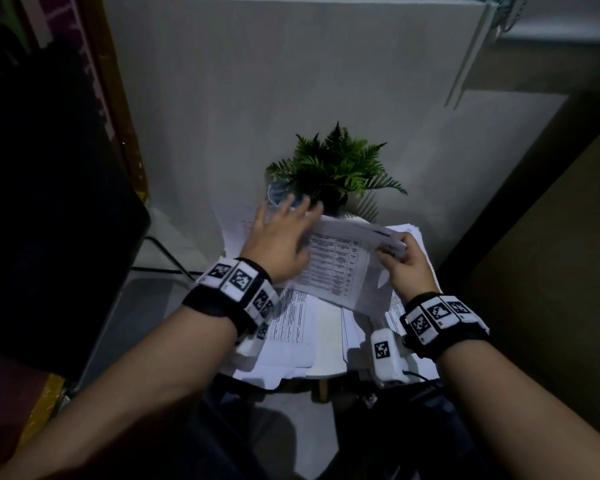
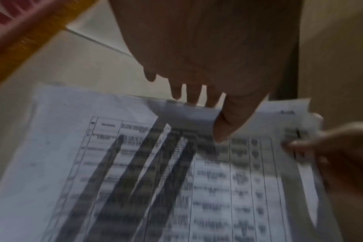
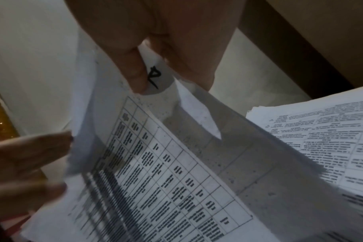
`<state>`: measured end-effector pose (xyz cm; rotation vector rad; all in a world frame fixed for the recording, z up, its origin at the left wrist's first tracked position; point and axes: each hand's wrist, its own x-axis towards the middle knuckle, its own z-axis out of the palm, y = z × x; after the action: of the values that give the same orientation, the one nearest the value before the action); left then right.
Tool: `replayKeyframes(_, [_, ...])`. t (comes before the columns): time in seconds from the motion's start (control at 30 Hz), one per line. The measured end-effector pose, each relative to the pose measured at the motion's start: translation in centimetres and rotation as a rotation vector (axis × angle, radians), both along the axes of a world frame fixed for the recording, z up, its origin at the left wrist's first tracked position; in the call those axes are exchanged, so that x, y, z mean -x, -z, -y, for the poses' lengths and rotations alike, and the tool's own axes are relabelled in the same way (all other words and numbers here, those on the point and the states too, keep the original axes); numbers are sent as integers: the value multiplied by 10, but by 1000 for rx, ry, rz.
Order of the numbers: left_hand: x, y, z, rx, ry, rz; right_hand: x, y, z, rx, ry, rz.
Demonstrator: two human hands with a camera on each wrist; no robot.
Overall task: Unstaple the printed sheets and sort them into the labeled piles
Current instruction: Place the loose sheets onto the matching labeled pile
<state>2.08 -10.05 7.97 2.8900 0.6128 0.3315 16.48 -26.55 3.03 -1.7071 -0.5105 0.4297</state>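
Observation:
A set of printed sheets (image 1: pixel 340 268) with a table grid is held tilted above a small white table (image 1: pixel 326 374). My right hand (image 1: pixel 394 251) pinches its upper right corner between thumb and fingers (image 3: pixel 135 72), next to a handwritten black mark (image 3: pixel 154 77). My left hand (image 1: pixel 291 220) lies over the sheets' left edge with fingers straight and spread, thumb (image 2: pixel 224 131) just above the print. The left wrist view is motion-blurred. Whether a staple is there cannot be seen. Printed piles lie below: one at the left (image 1: pixel 291 327), one at the right (image 3: pixel 321 131).
A potted green fern (image 1: pixel 333 168) stands at the table's far edge, with a bluish round object (image 1: pixel 278 194) beside it. A dark chair back (image 1: pixel 49 202) is at the left, brown furniture (image 1: pixel 551 271) at the right, a pale wall behind.

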Motion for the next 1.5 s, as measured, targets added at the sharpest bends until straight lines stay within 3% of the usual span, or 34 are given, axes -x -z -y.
replayKeyframes(0.2, [-15, 19, 2, -11, -36, -21, -1, -5, 2, -57, -39, -19])
replayKeyframes(0.37, [-19, 7, -4, -11, 23, 134, 0, -17, -3, -32, -80, 32])
replayKeyframes(0.5, [-11, -12, -14, 119, -84, 356, -1, -36, -5, -13, 200, 197])
replayKeyframes(0.57, [-4, -22, -18, 225, -166, 466, -5, -41, -3, -69, 344, 155])
replayKeyframes(0.63, [2, -28, -20, 345, -213, 549, -8, -42, -3, -37, 301, -31])
replayKeyframes(0.7, [7, -29, -17, 518, -227, 616, -4, -42, -5, 7, 142, -184])
replayKeyframes(0.8, [12, -19, -11, 750, -261, 700, 3, -46, -13, -110, 32, -251])
replayKeyframes(0.9, [18, -8, -5, 820, -308, 736, 6, -51, -17, -194, 142, -150])
replayKeyframes(1.07, [27, -11, 11, 917, -287, 796, 16, -60, -14, -287, 78, -63])
replayKeyframes(1.3, [23, -2, 6, 913, -384, 823, 27, -60, -18, -97, 14, 65])
replayKeyframes(1.5, [20, -6, 4, 885, -376, 901, 27, -65, -19, -146, -20, 100])
